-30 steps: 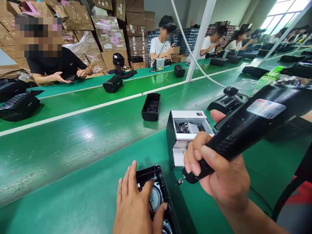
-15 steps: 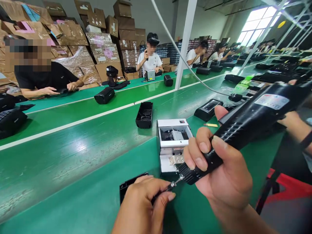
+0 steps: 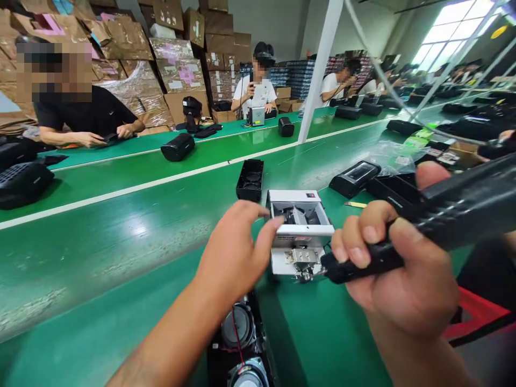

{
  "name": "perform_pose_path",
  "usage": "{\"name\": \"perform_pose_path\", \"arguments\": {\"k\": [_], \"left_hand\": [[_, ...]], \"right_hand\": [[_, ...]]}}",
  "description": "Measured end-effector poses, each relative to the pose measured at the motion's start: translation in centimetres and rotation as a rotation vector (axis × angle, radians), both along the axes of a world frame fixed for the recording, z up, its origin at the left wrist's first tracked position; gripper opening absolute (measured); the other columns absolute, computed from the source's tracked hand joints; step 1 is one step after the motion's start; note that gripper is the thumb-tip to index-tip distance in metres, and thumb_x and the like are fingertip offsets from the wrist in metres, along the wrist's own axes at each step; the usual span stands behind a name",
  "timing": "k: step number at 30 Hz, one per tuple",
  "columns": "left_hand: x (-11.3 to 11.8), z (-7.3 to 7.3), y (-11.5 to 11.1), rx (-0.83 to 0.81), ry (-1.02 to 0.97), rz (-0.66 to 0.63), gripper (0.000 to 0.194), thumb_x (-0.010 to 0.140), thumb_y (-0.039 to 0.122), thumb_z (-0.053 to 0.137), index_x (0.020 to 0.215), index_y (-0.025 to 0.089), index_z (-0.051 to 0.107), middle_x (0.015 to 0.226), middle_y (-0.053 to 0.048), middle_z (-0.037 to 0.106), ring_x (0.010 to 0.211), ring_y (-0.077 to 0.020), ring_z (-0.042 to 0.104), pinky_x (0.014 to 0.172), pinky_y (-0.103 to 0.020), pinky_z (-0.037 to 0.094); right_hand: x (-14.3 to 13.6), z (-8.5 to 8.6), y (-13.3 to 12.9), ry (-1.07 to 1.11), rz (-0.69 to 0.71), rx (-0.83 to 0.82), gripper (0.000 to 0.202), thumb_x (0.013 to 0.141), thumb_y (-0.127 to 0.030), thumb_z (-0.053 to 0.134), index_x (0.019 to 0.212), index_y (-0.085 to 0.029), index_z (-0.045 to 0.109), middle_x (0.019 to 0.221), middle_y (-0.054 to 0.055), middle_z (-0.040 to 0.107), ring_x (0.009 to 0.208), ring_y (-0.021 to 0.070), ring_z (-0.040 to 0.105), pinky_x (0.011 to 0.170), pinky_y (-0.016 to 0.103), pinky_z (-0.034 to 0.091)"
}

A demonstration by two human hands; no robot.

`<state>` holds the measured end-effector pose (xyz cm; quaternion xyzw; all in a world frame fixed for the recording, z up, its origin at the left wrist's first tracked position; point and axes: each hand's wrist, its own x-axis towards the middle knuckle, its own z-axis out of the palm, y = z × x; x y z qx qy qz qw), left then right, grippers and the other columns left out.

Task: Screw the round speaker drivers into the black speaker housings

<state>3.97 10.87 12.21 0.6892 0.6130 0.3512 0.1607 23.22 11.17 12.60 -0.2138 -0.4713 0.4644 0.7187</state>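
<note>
My right hand [image 3: 399, 263] grips a black electric screwdriver [image 3: 455, 209]; its tip points left at the metal front of a white screw feeder box [image 3: 300, 228]. My left hand [image 3: 237, 247] hovers by the box's left side, thumb and forefinger apart, with nothing visible between them. Below my left forearm lies a black housing [image 3: 266, 352] with two round speakers [image 3: 237, 325] and a red wire, partly covered by the arm.
An open black case [image 3: 250, 180] sits behind the feeder. Further black devices [image 3: 355, 178] lie to the right, beside clear plastic bags [image 3: 397, 157]. A white post [image 3: 320, 70] rises from the green bench [image 3: 121, 236]. Several people work across it.
My left hand has moved up from the screwdriver's tip to the feeder, its fingers parting. The screwdriver has shifted right, its tip now at the feeder's front. The speaker housing has come into view.
</note>
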Motion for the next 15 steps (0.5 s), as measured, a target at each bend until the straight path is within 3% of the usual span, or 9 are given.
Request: {"name": "perform_pose_path", "arguments": {"k": [1,2,4,7,10,13,15], "left_hand": [[-0.8,-0.9,-2.1,-0.008,0.017,-0.003,0.026,0.097,0.044,0.062,0.110,0.024,0.073,0.131,-0.012,0.067,0.125,-0.0302,0.064,0.110,-0.055,0.052],[-1.4,-2.0,-4.4,-0.002,0.079,0.032,0.025,0.094,0.043,0.066,0.112,0.026,0.071,0.143,-0.012,0.059,0.134,-0.0318,0.059,0.112,-0.059,0.050],[-2.1,-4.7,-8.6,-0.050,0.167,0.134,0.029,0.090,0.039,0.071,0.117,0.032,0.068,0.158,-0.011,0.042,0.154,-0.0370,0.038,0.117,-0.068,0.044],[-1.7,-8.8,-12.4,-0.117,0.239,0.244,0.043,0.083,0.033,0.075,0.125,0.030,0.065,0.168,-0.013,0.024,0.155,-0.0444,0.032,0.113,-0.075,0.045],[-0.8,-11.3,-13.3,-0.153,0.228,0.331,0.041,0.084,0.028,0.071,0.125,0.027,0.064,0.169,-0.015,0.020,0.153,-0.0462,0.037,0.112,-0.075,0.048],[-0.5,-12.1,-13.1,-0.190,0.117,0.350,0.034,0.090,0.028,0.065,0.124,0.028,0.062,0.167,-0.014,0.022,0.157,-0.0422,0.036,0.115,-0.072,0.048],[-0.5,-12.3,-13.1,-0.208,0.054,0.352,0.033,0.092,0.028,0.063,0.125,0.029,0.061,0.166,-0.014,0.023,0.158,-0.0404,0.036,0.116,-0.070,0.048]], "right_hand": [[-0.9,-0.4,-0.3,0.028,0.072,0.008,0.008,0.095,-0.025,0.072,0.090,-0.029,0.067,0.072,-0.006,0.054,0.050,0.0093,0.051,0.050,0.025,0.053],[-2.0,-0.8,-0.4,0.047,0.153,0.016,0.011,0.096,-0.023,0.072,0.100,-0.032,0.068,0.074,-0.007,0.058,0.051,0.0100,0.054,0.052,0.026,0.055],[-4.1,-1.9,-0.5,0.048,0.308,0.018,0.024,0.098,-0.024,0.072,0.117,-0.037,0.066,0.078,-0.007,0.061,0.056,0.0112,0.059,0.058,0.028,0.059],[-6.8,-3.6,-0.1,-0.004,0.460,-0.018,0.035,0.098,-0.025,0.075,0.129,-0.038,0.063,0.081,-0.007,0.061,0.060,0.0106,0.060,0.064,0.029,0.061],[-8.2,-4.8,0.5,-0.038,0.561,-0.050,0.041,0.098,-0.039,0.077,0.135,-0.035,0.061,0.080,-0.006,0.059,0.058,0.0109,0.057,0.066,0.030,0.060],[-8.3,-4.8,0.5,-0.002,0.592,-0.084,0.053,0.097,-0.065,0.066,0.139,-0.033,0.060,0.082,-0.003,0.060,0.059,0.0142,0.055,0.065,0.034,0.060],[-7.8,-4.1,0.4,0.011,0.568,-0.094,0.049,0.099,-0.064,0.061,0.136,-0.032,0.064,0.083,0.000,0.064,0.062,0.0167,0.058,0.072,0.039,0.062]]}}
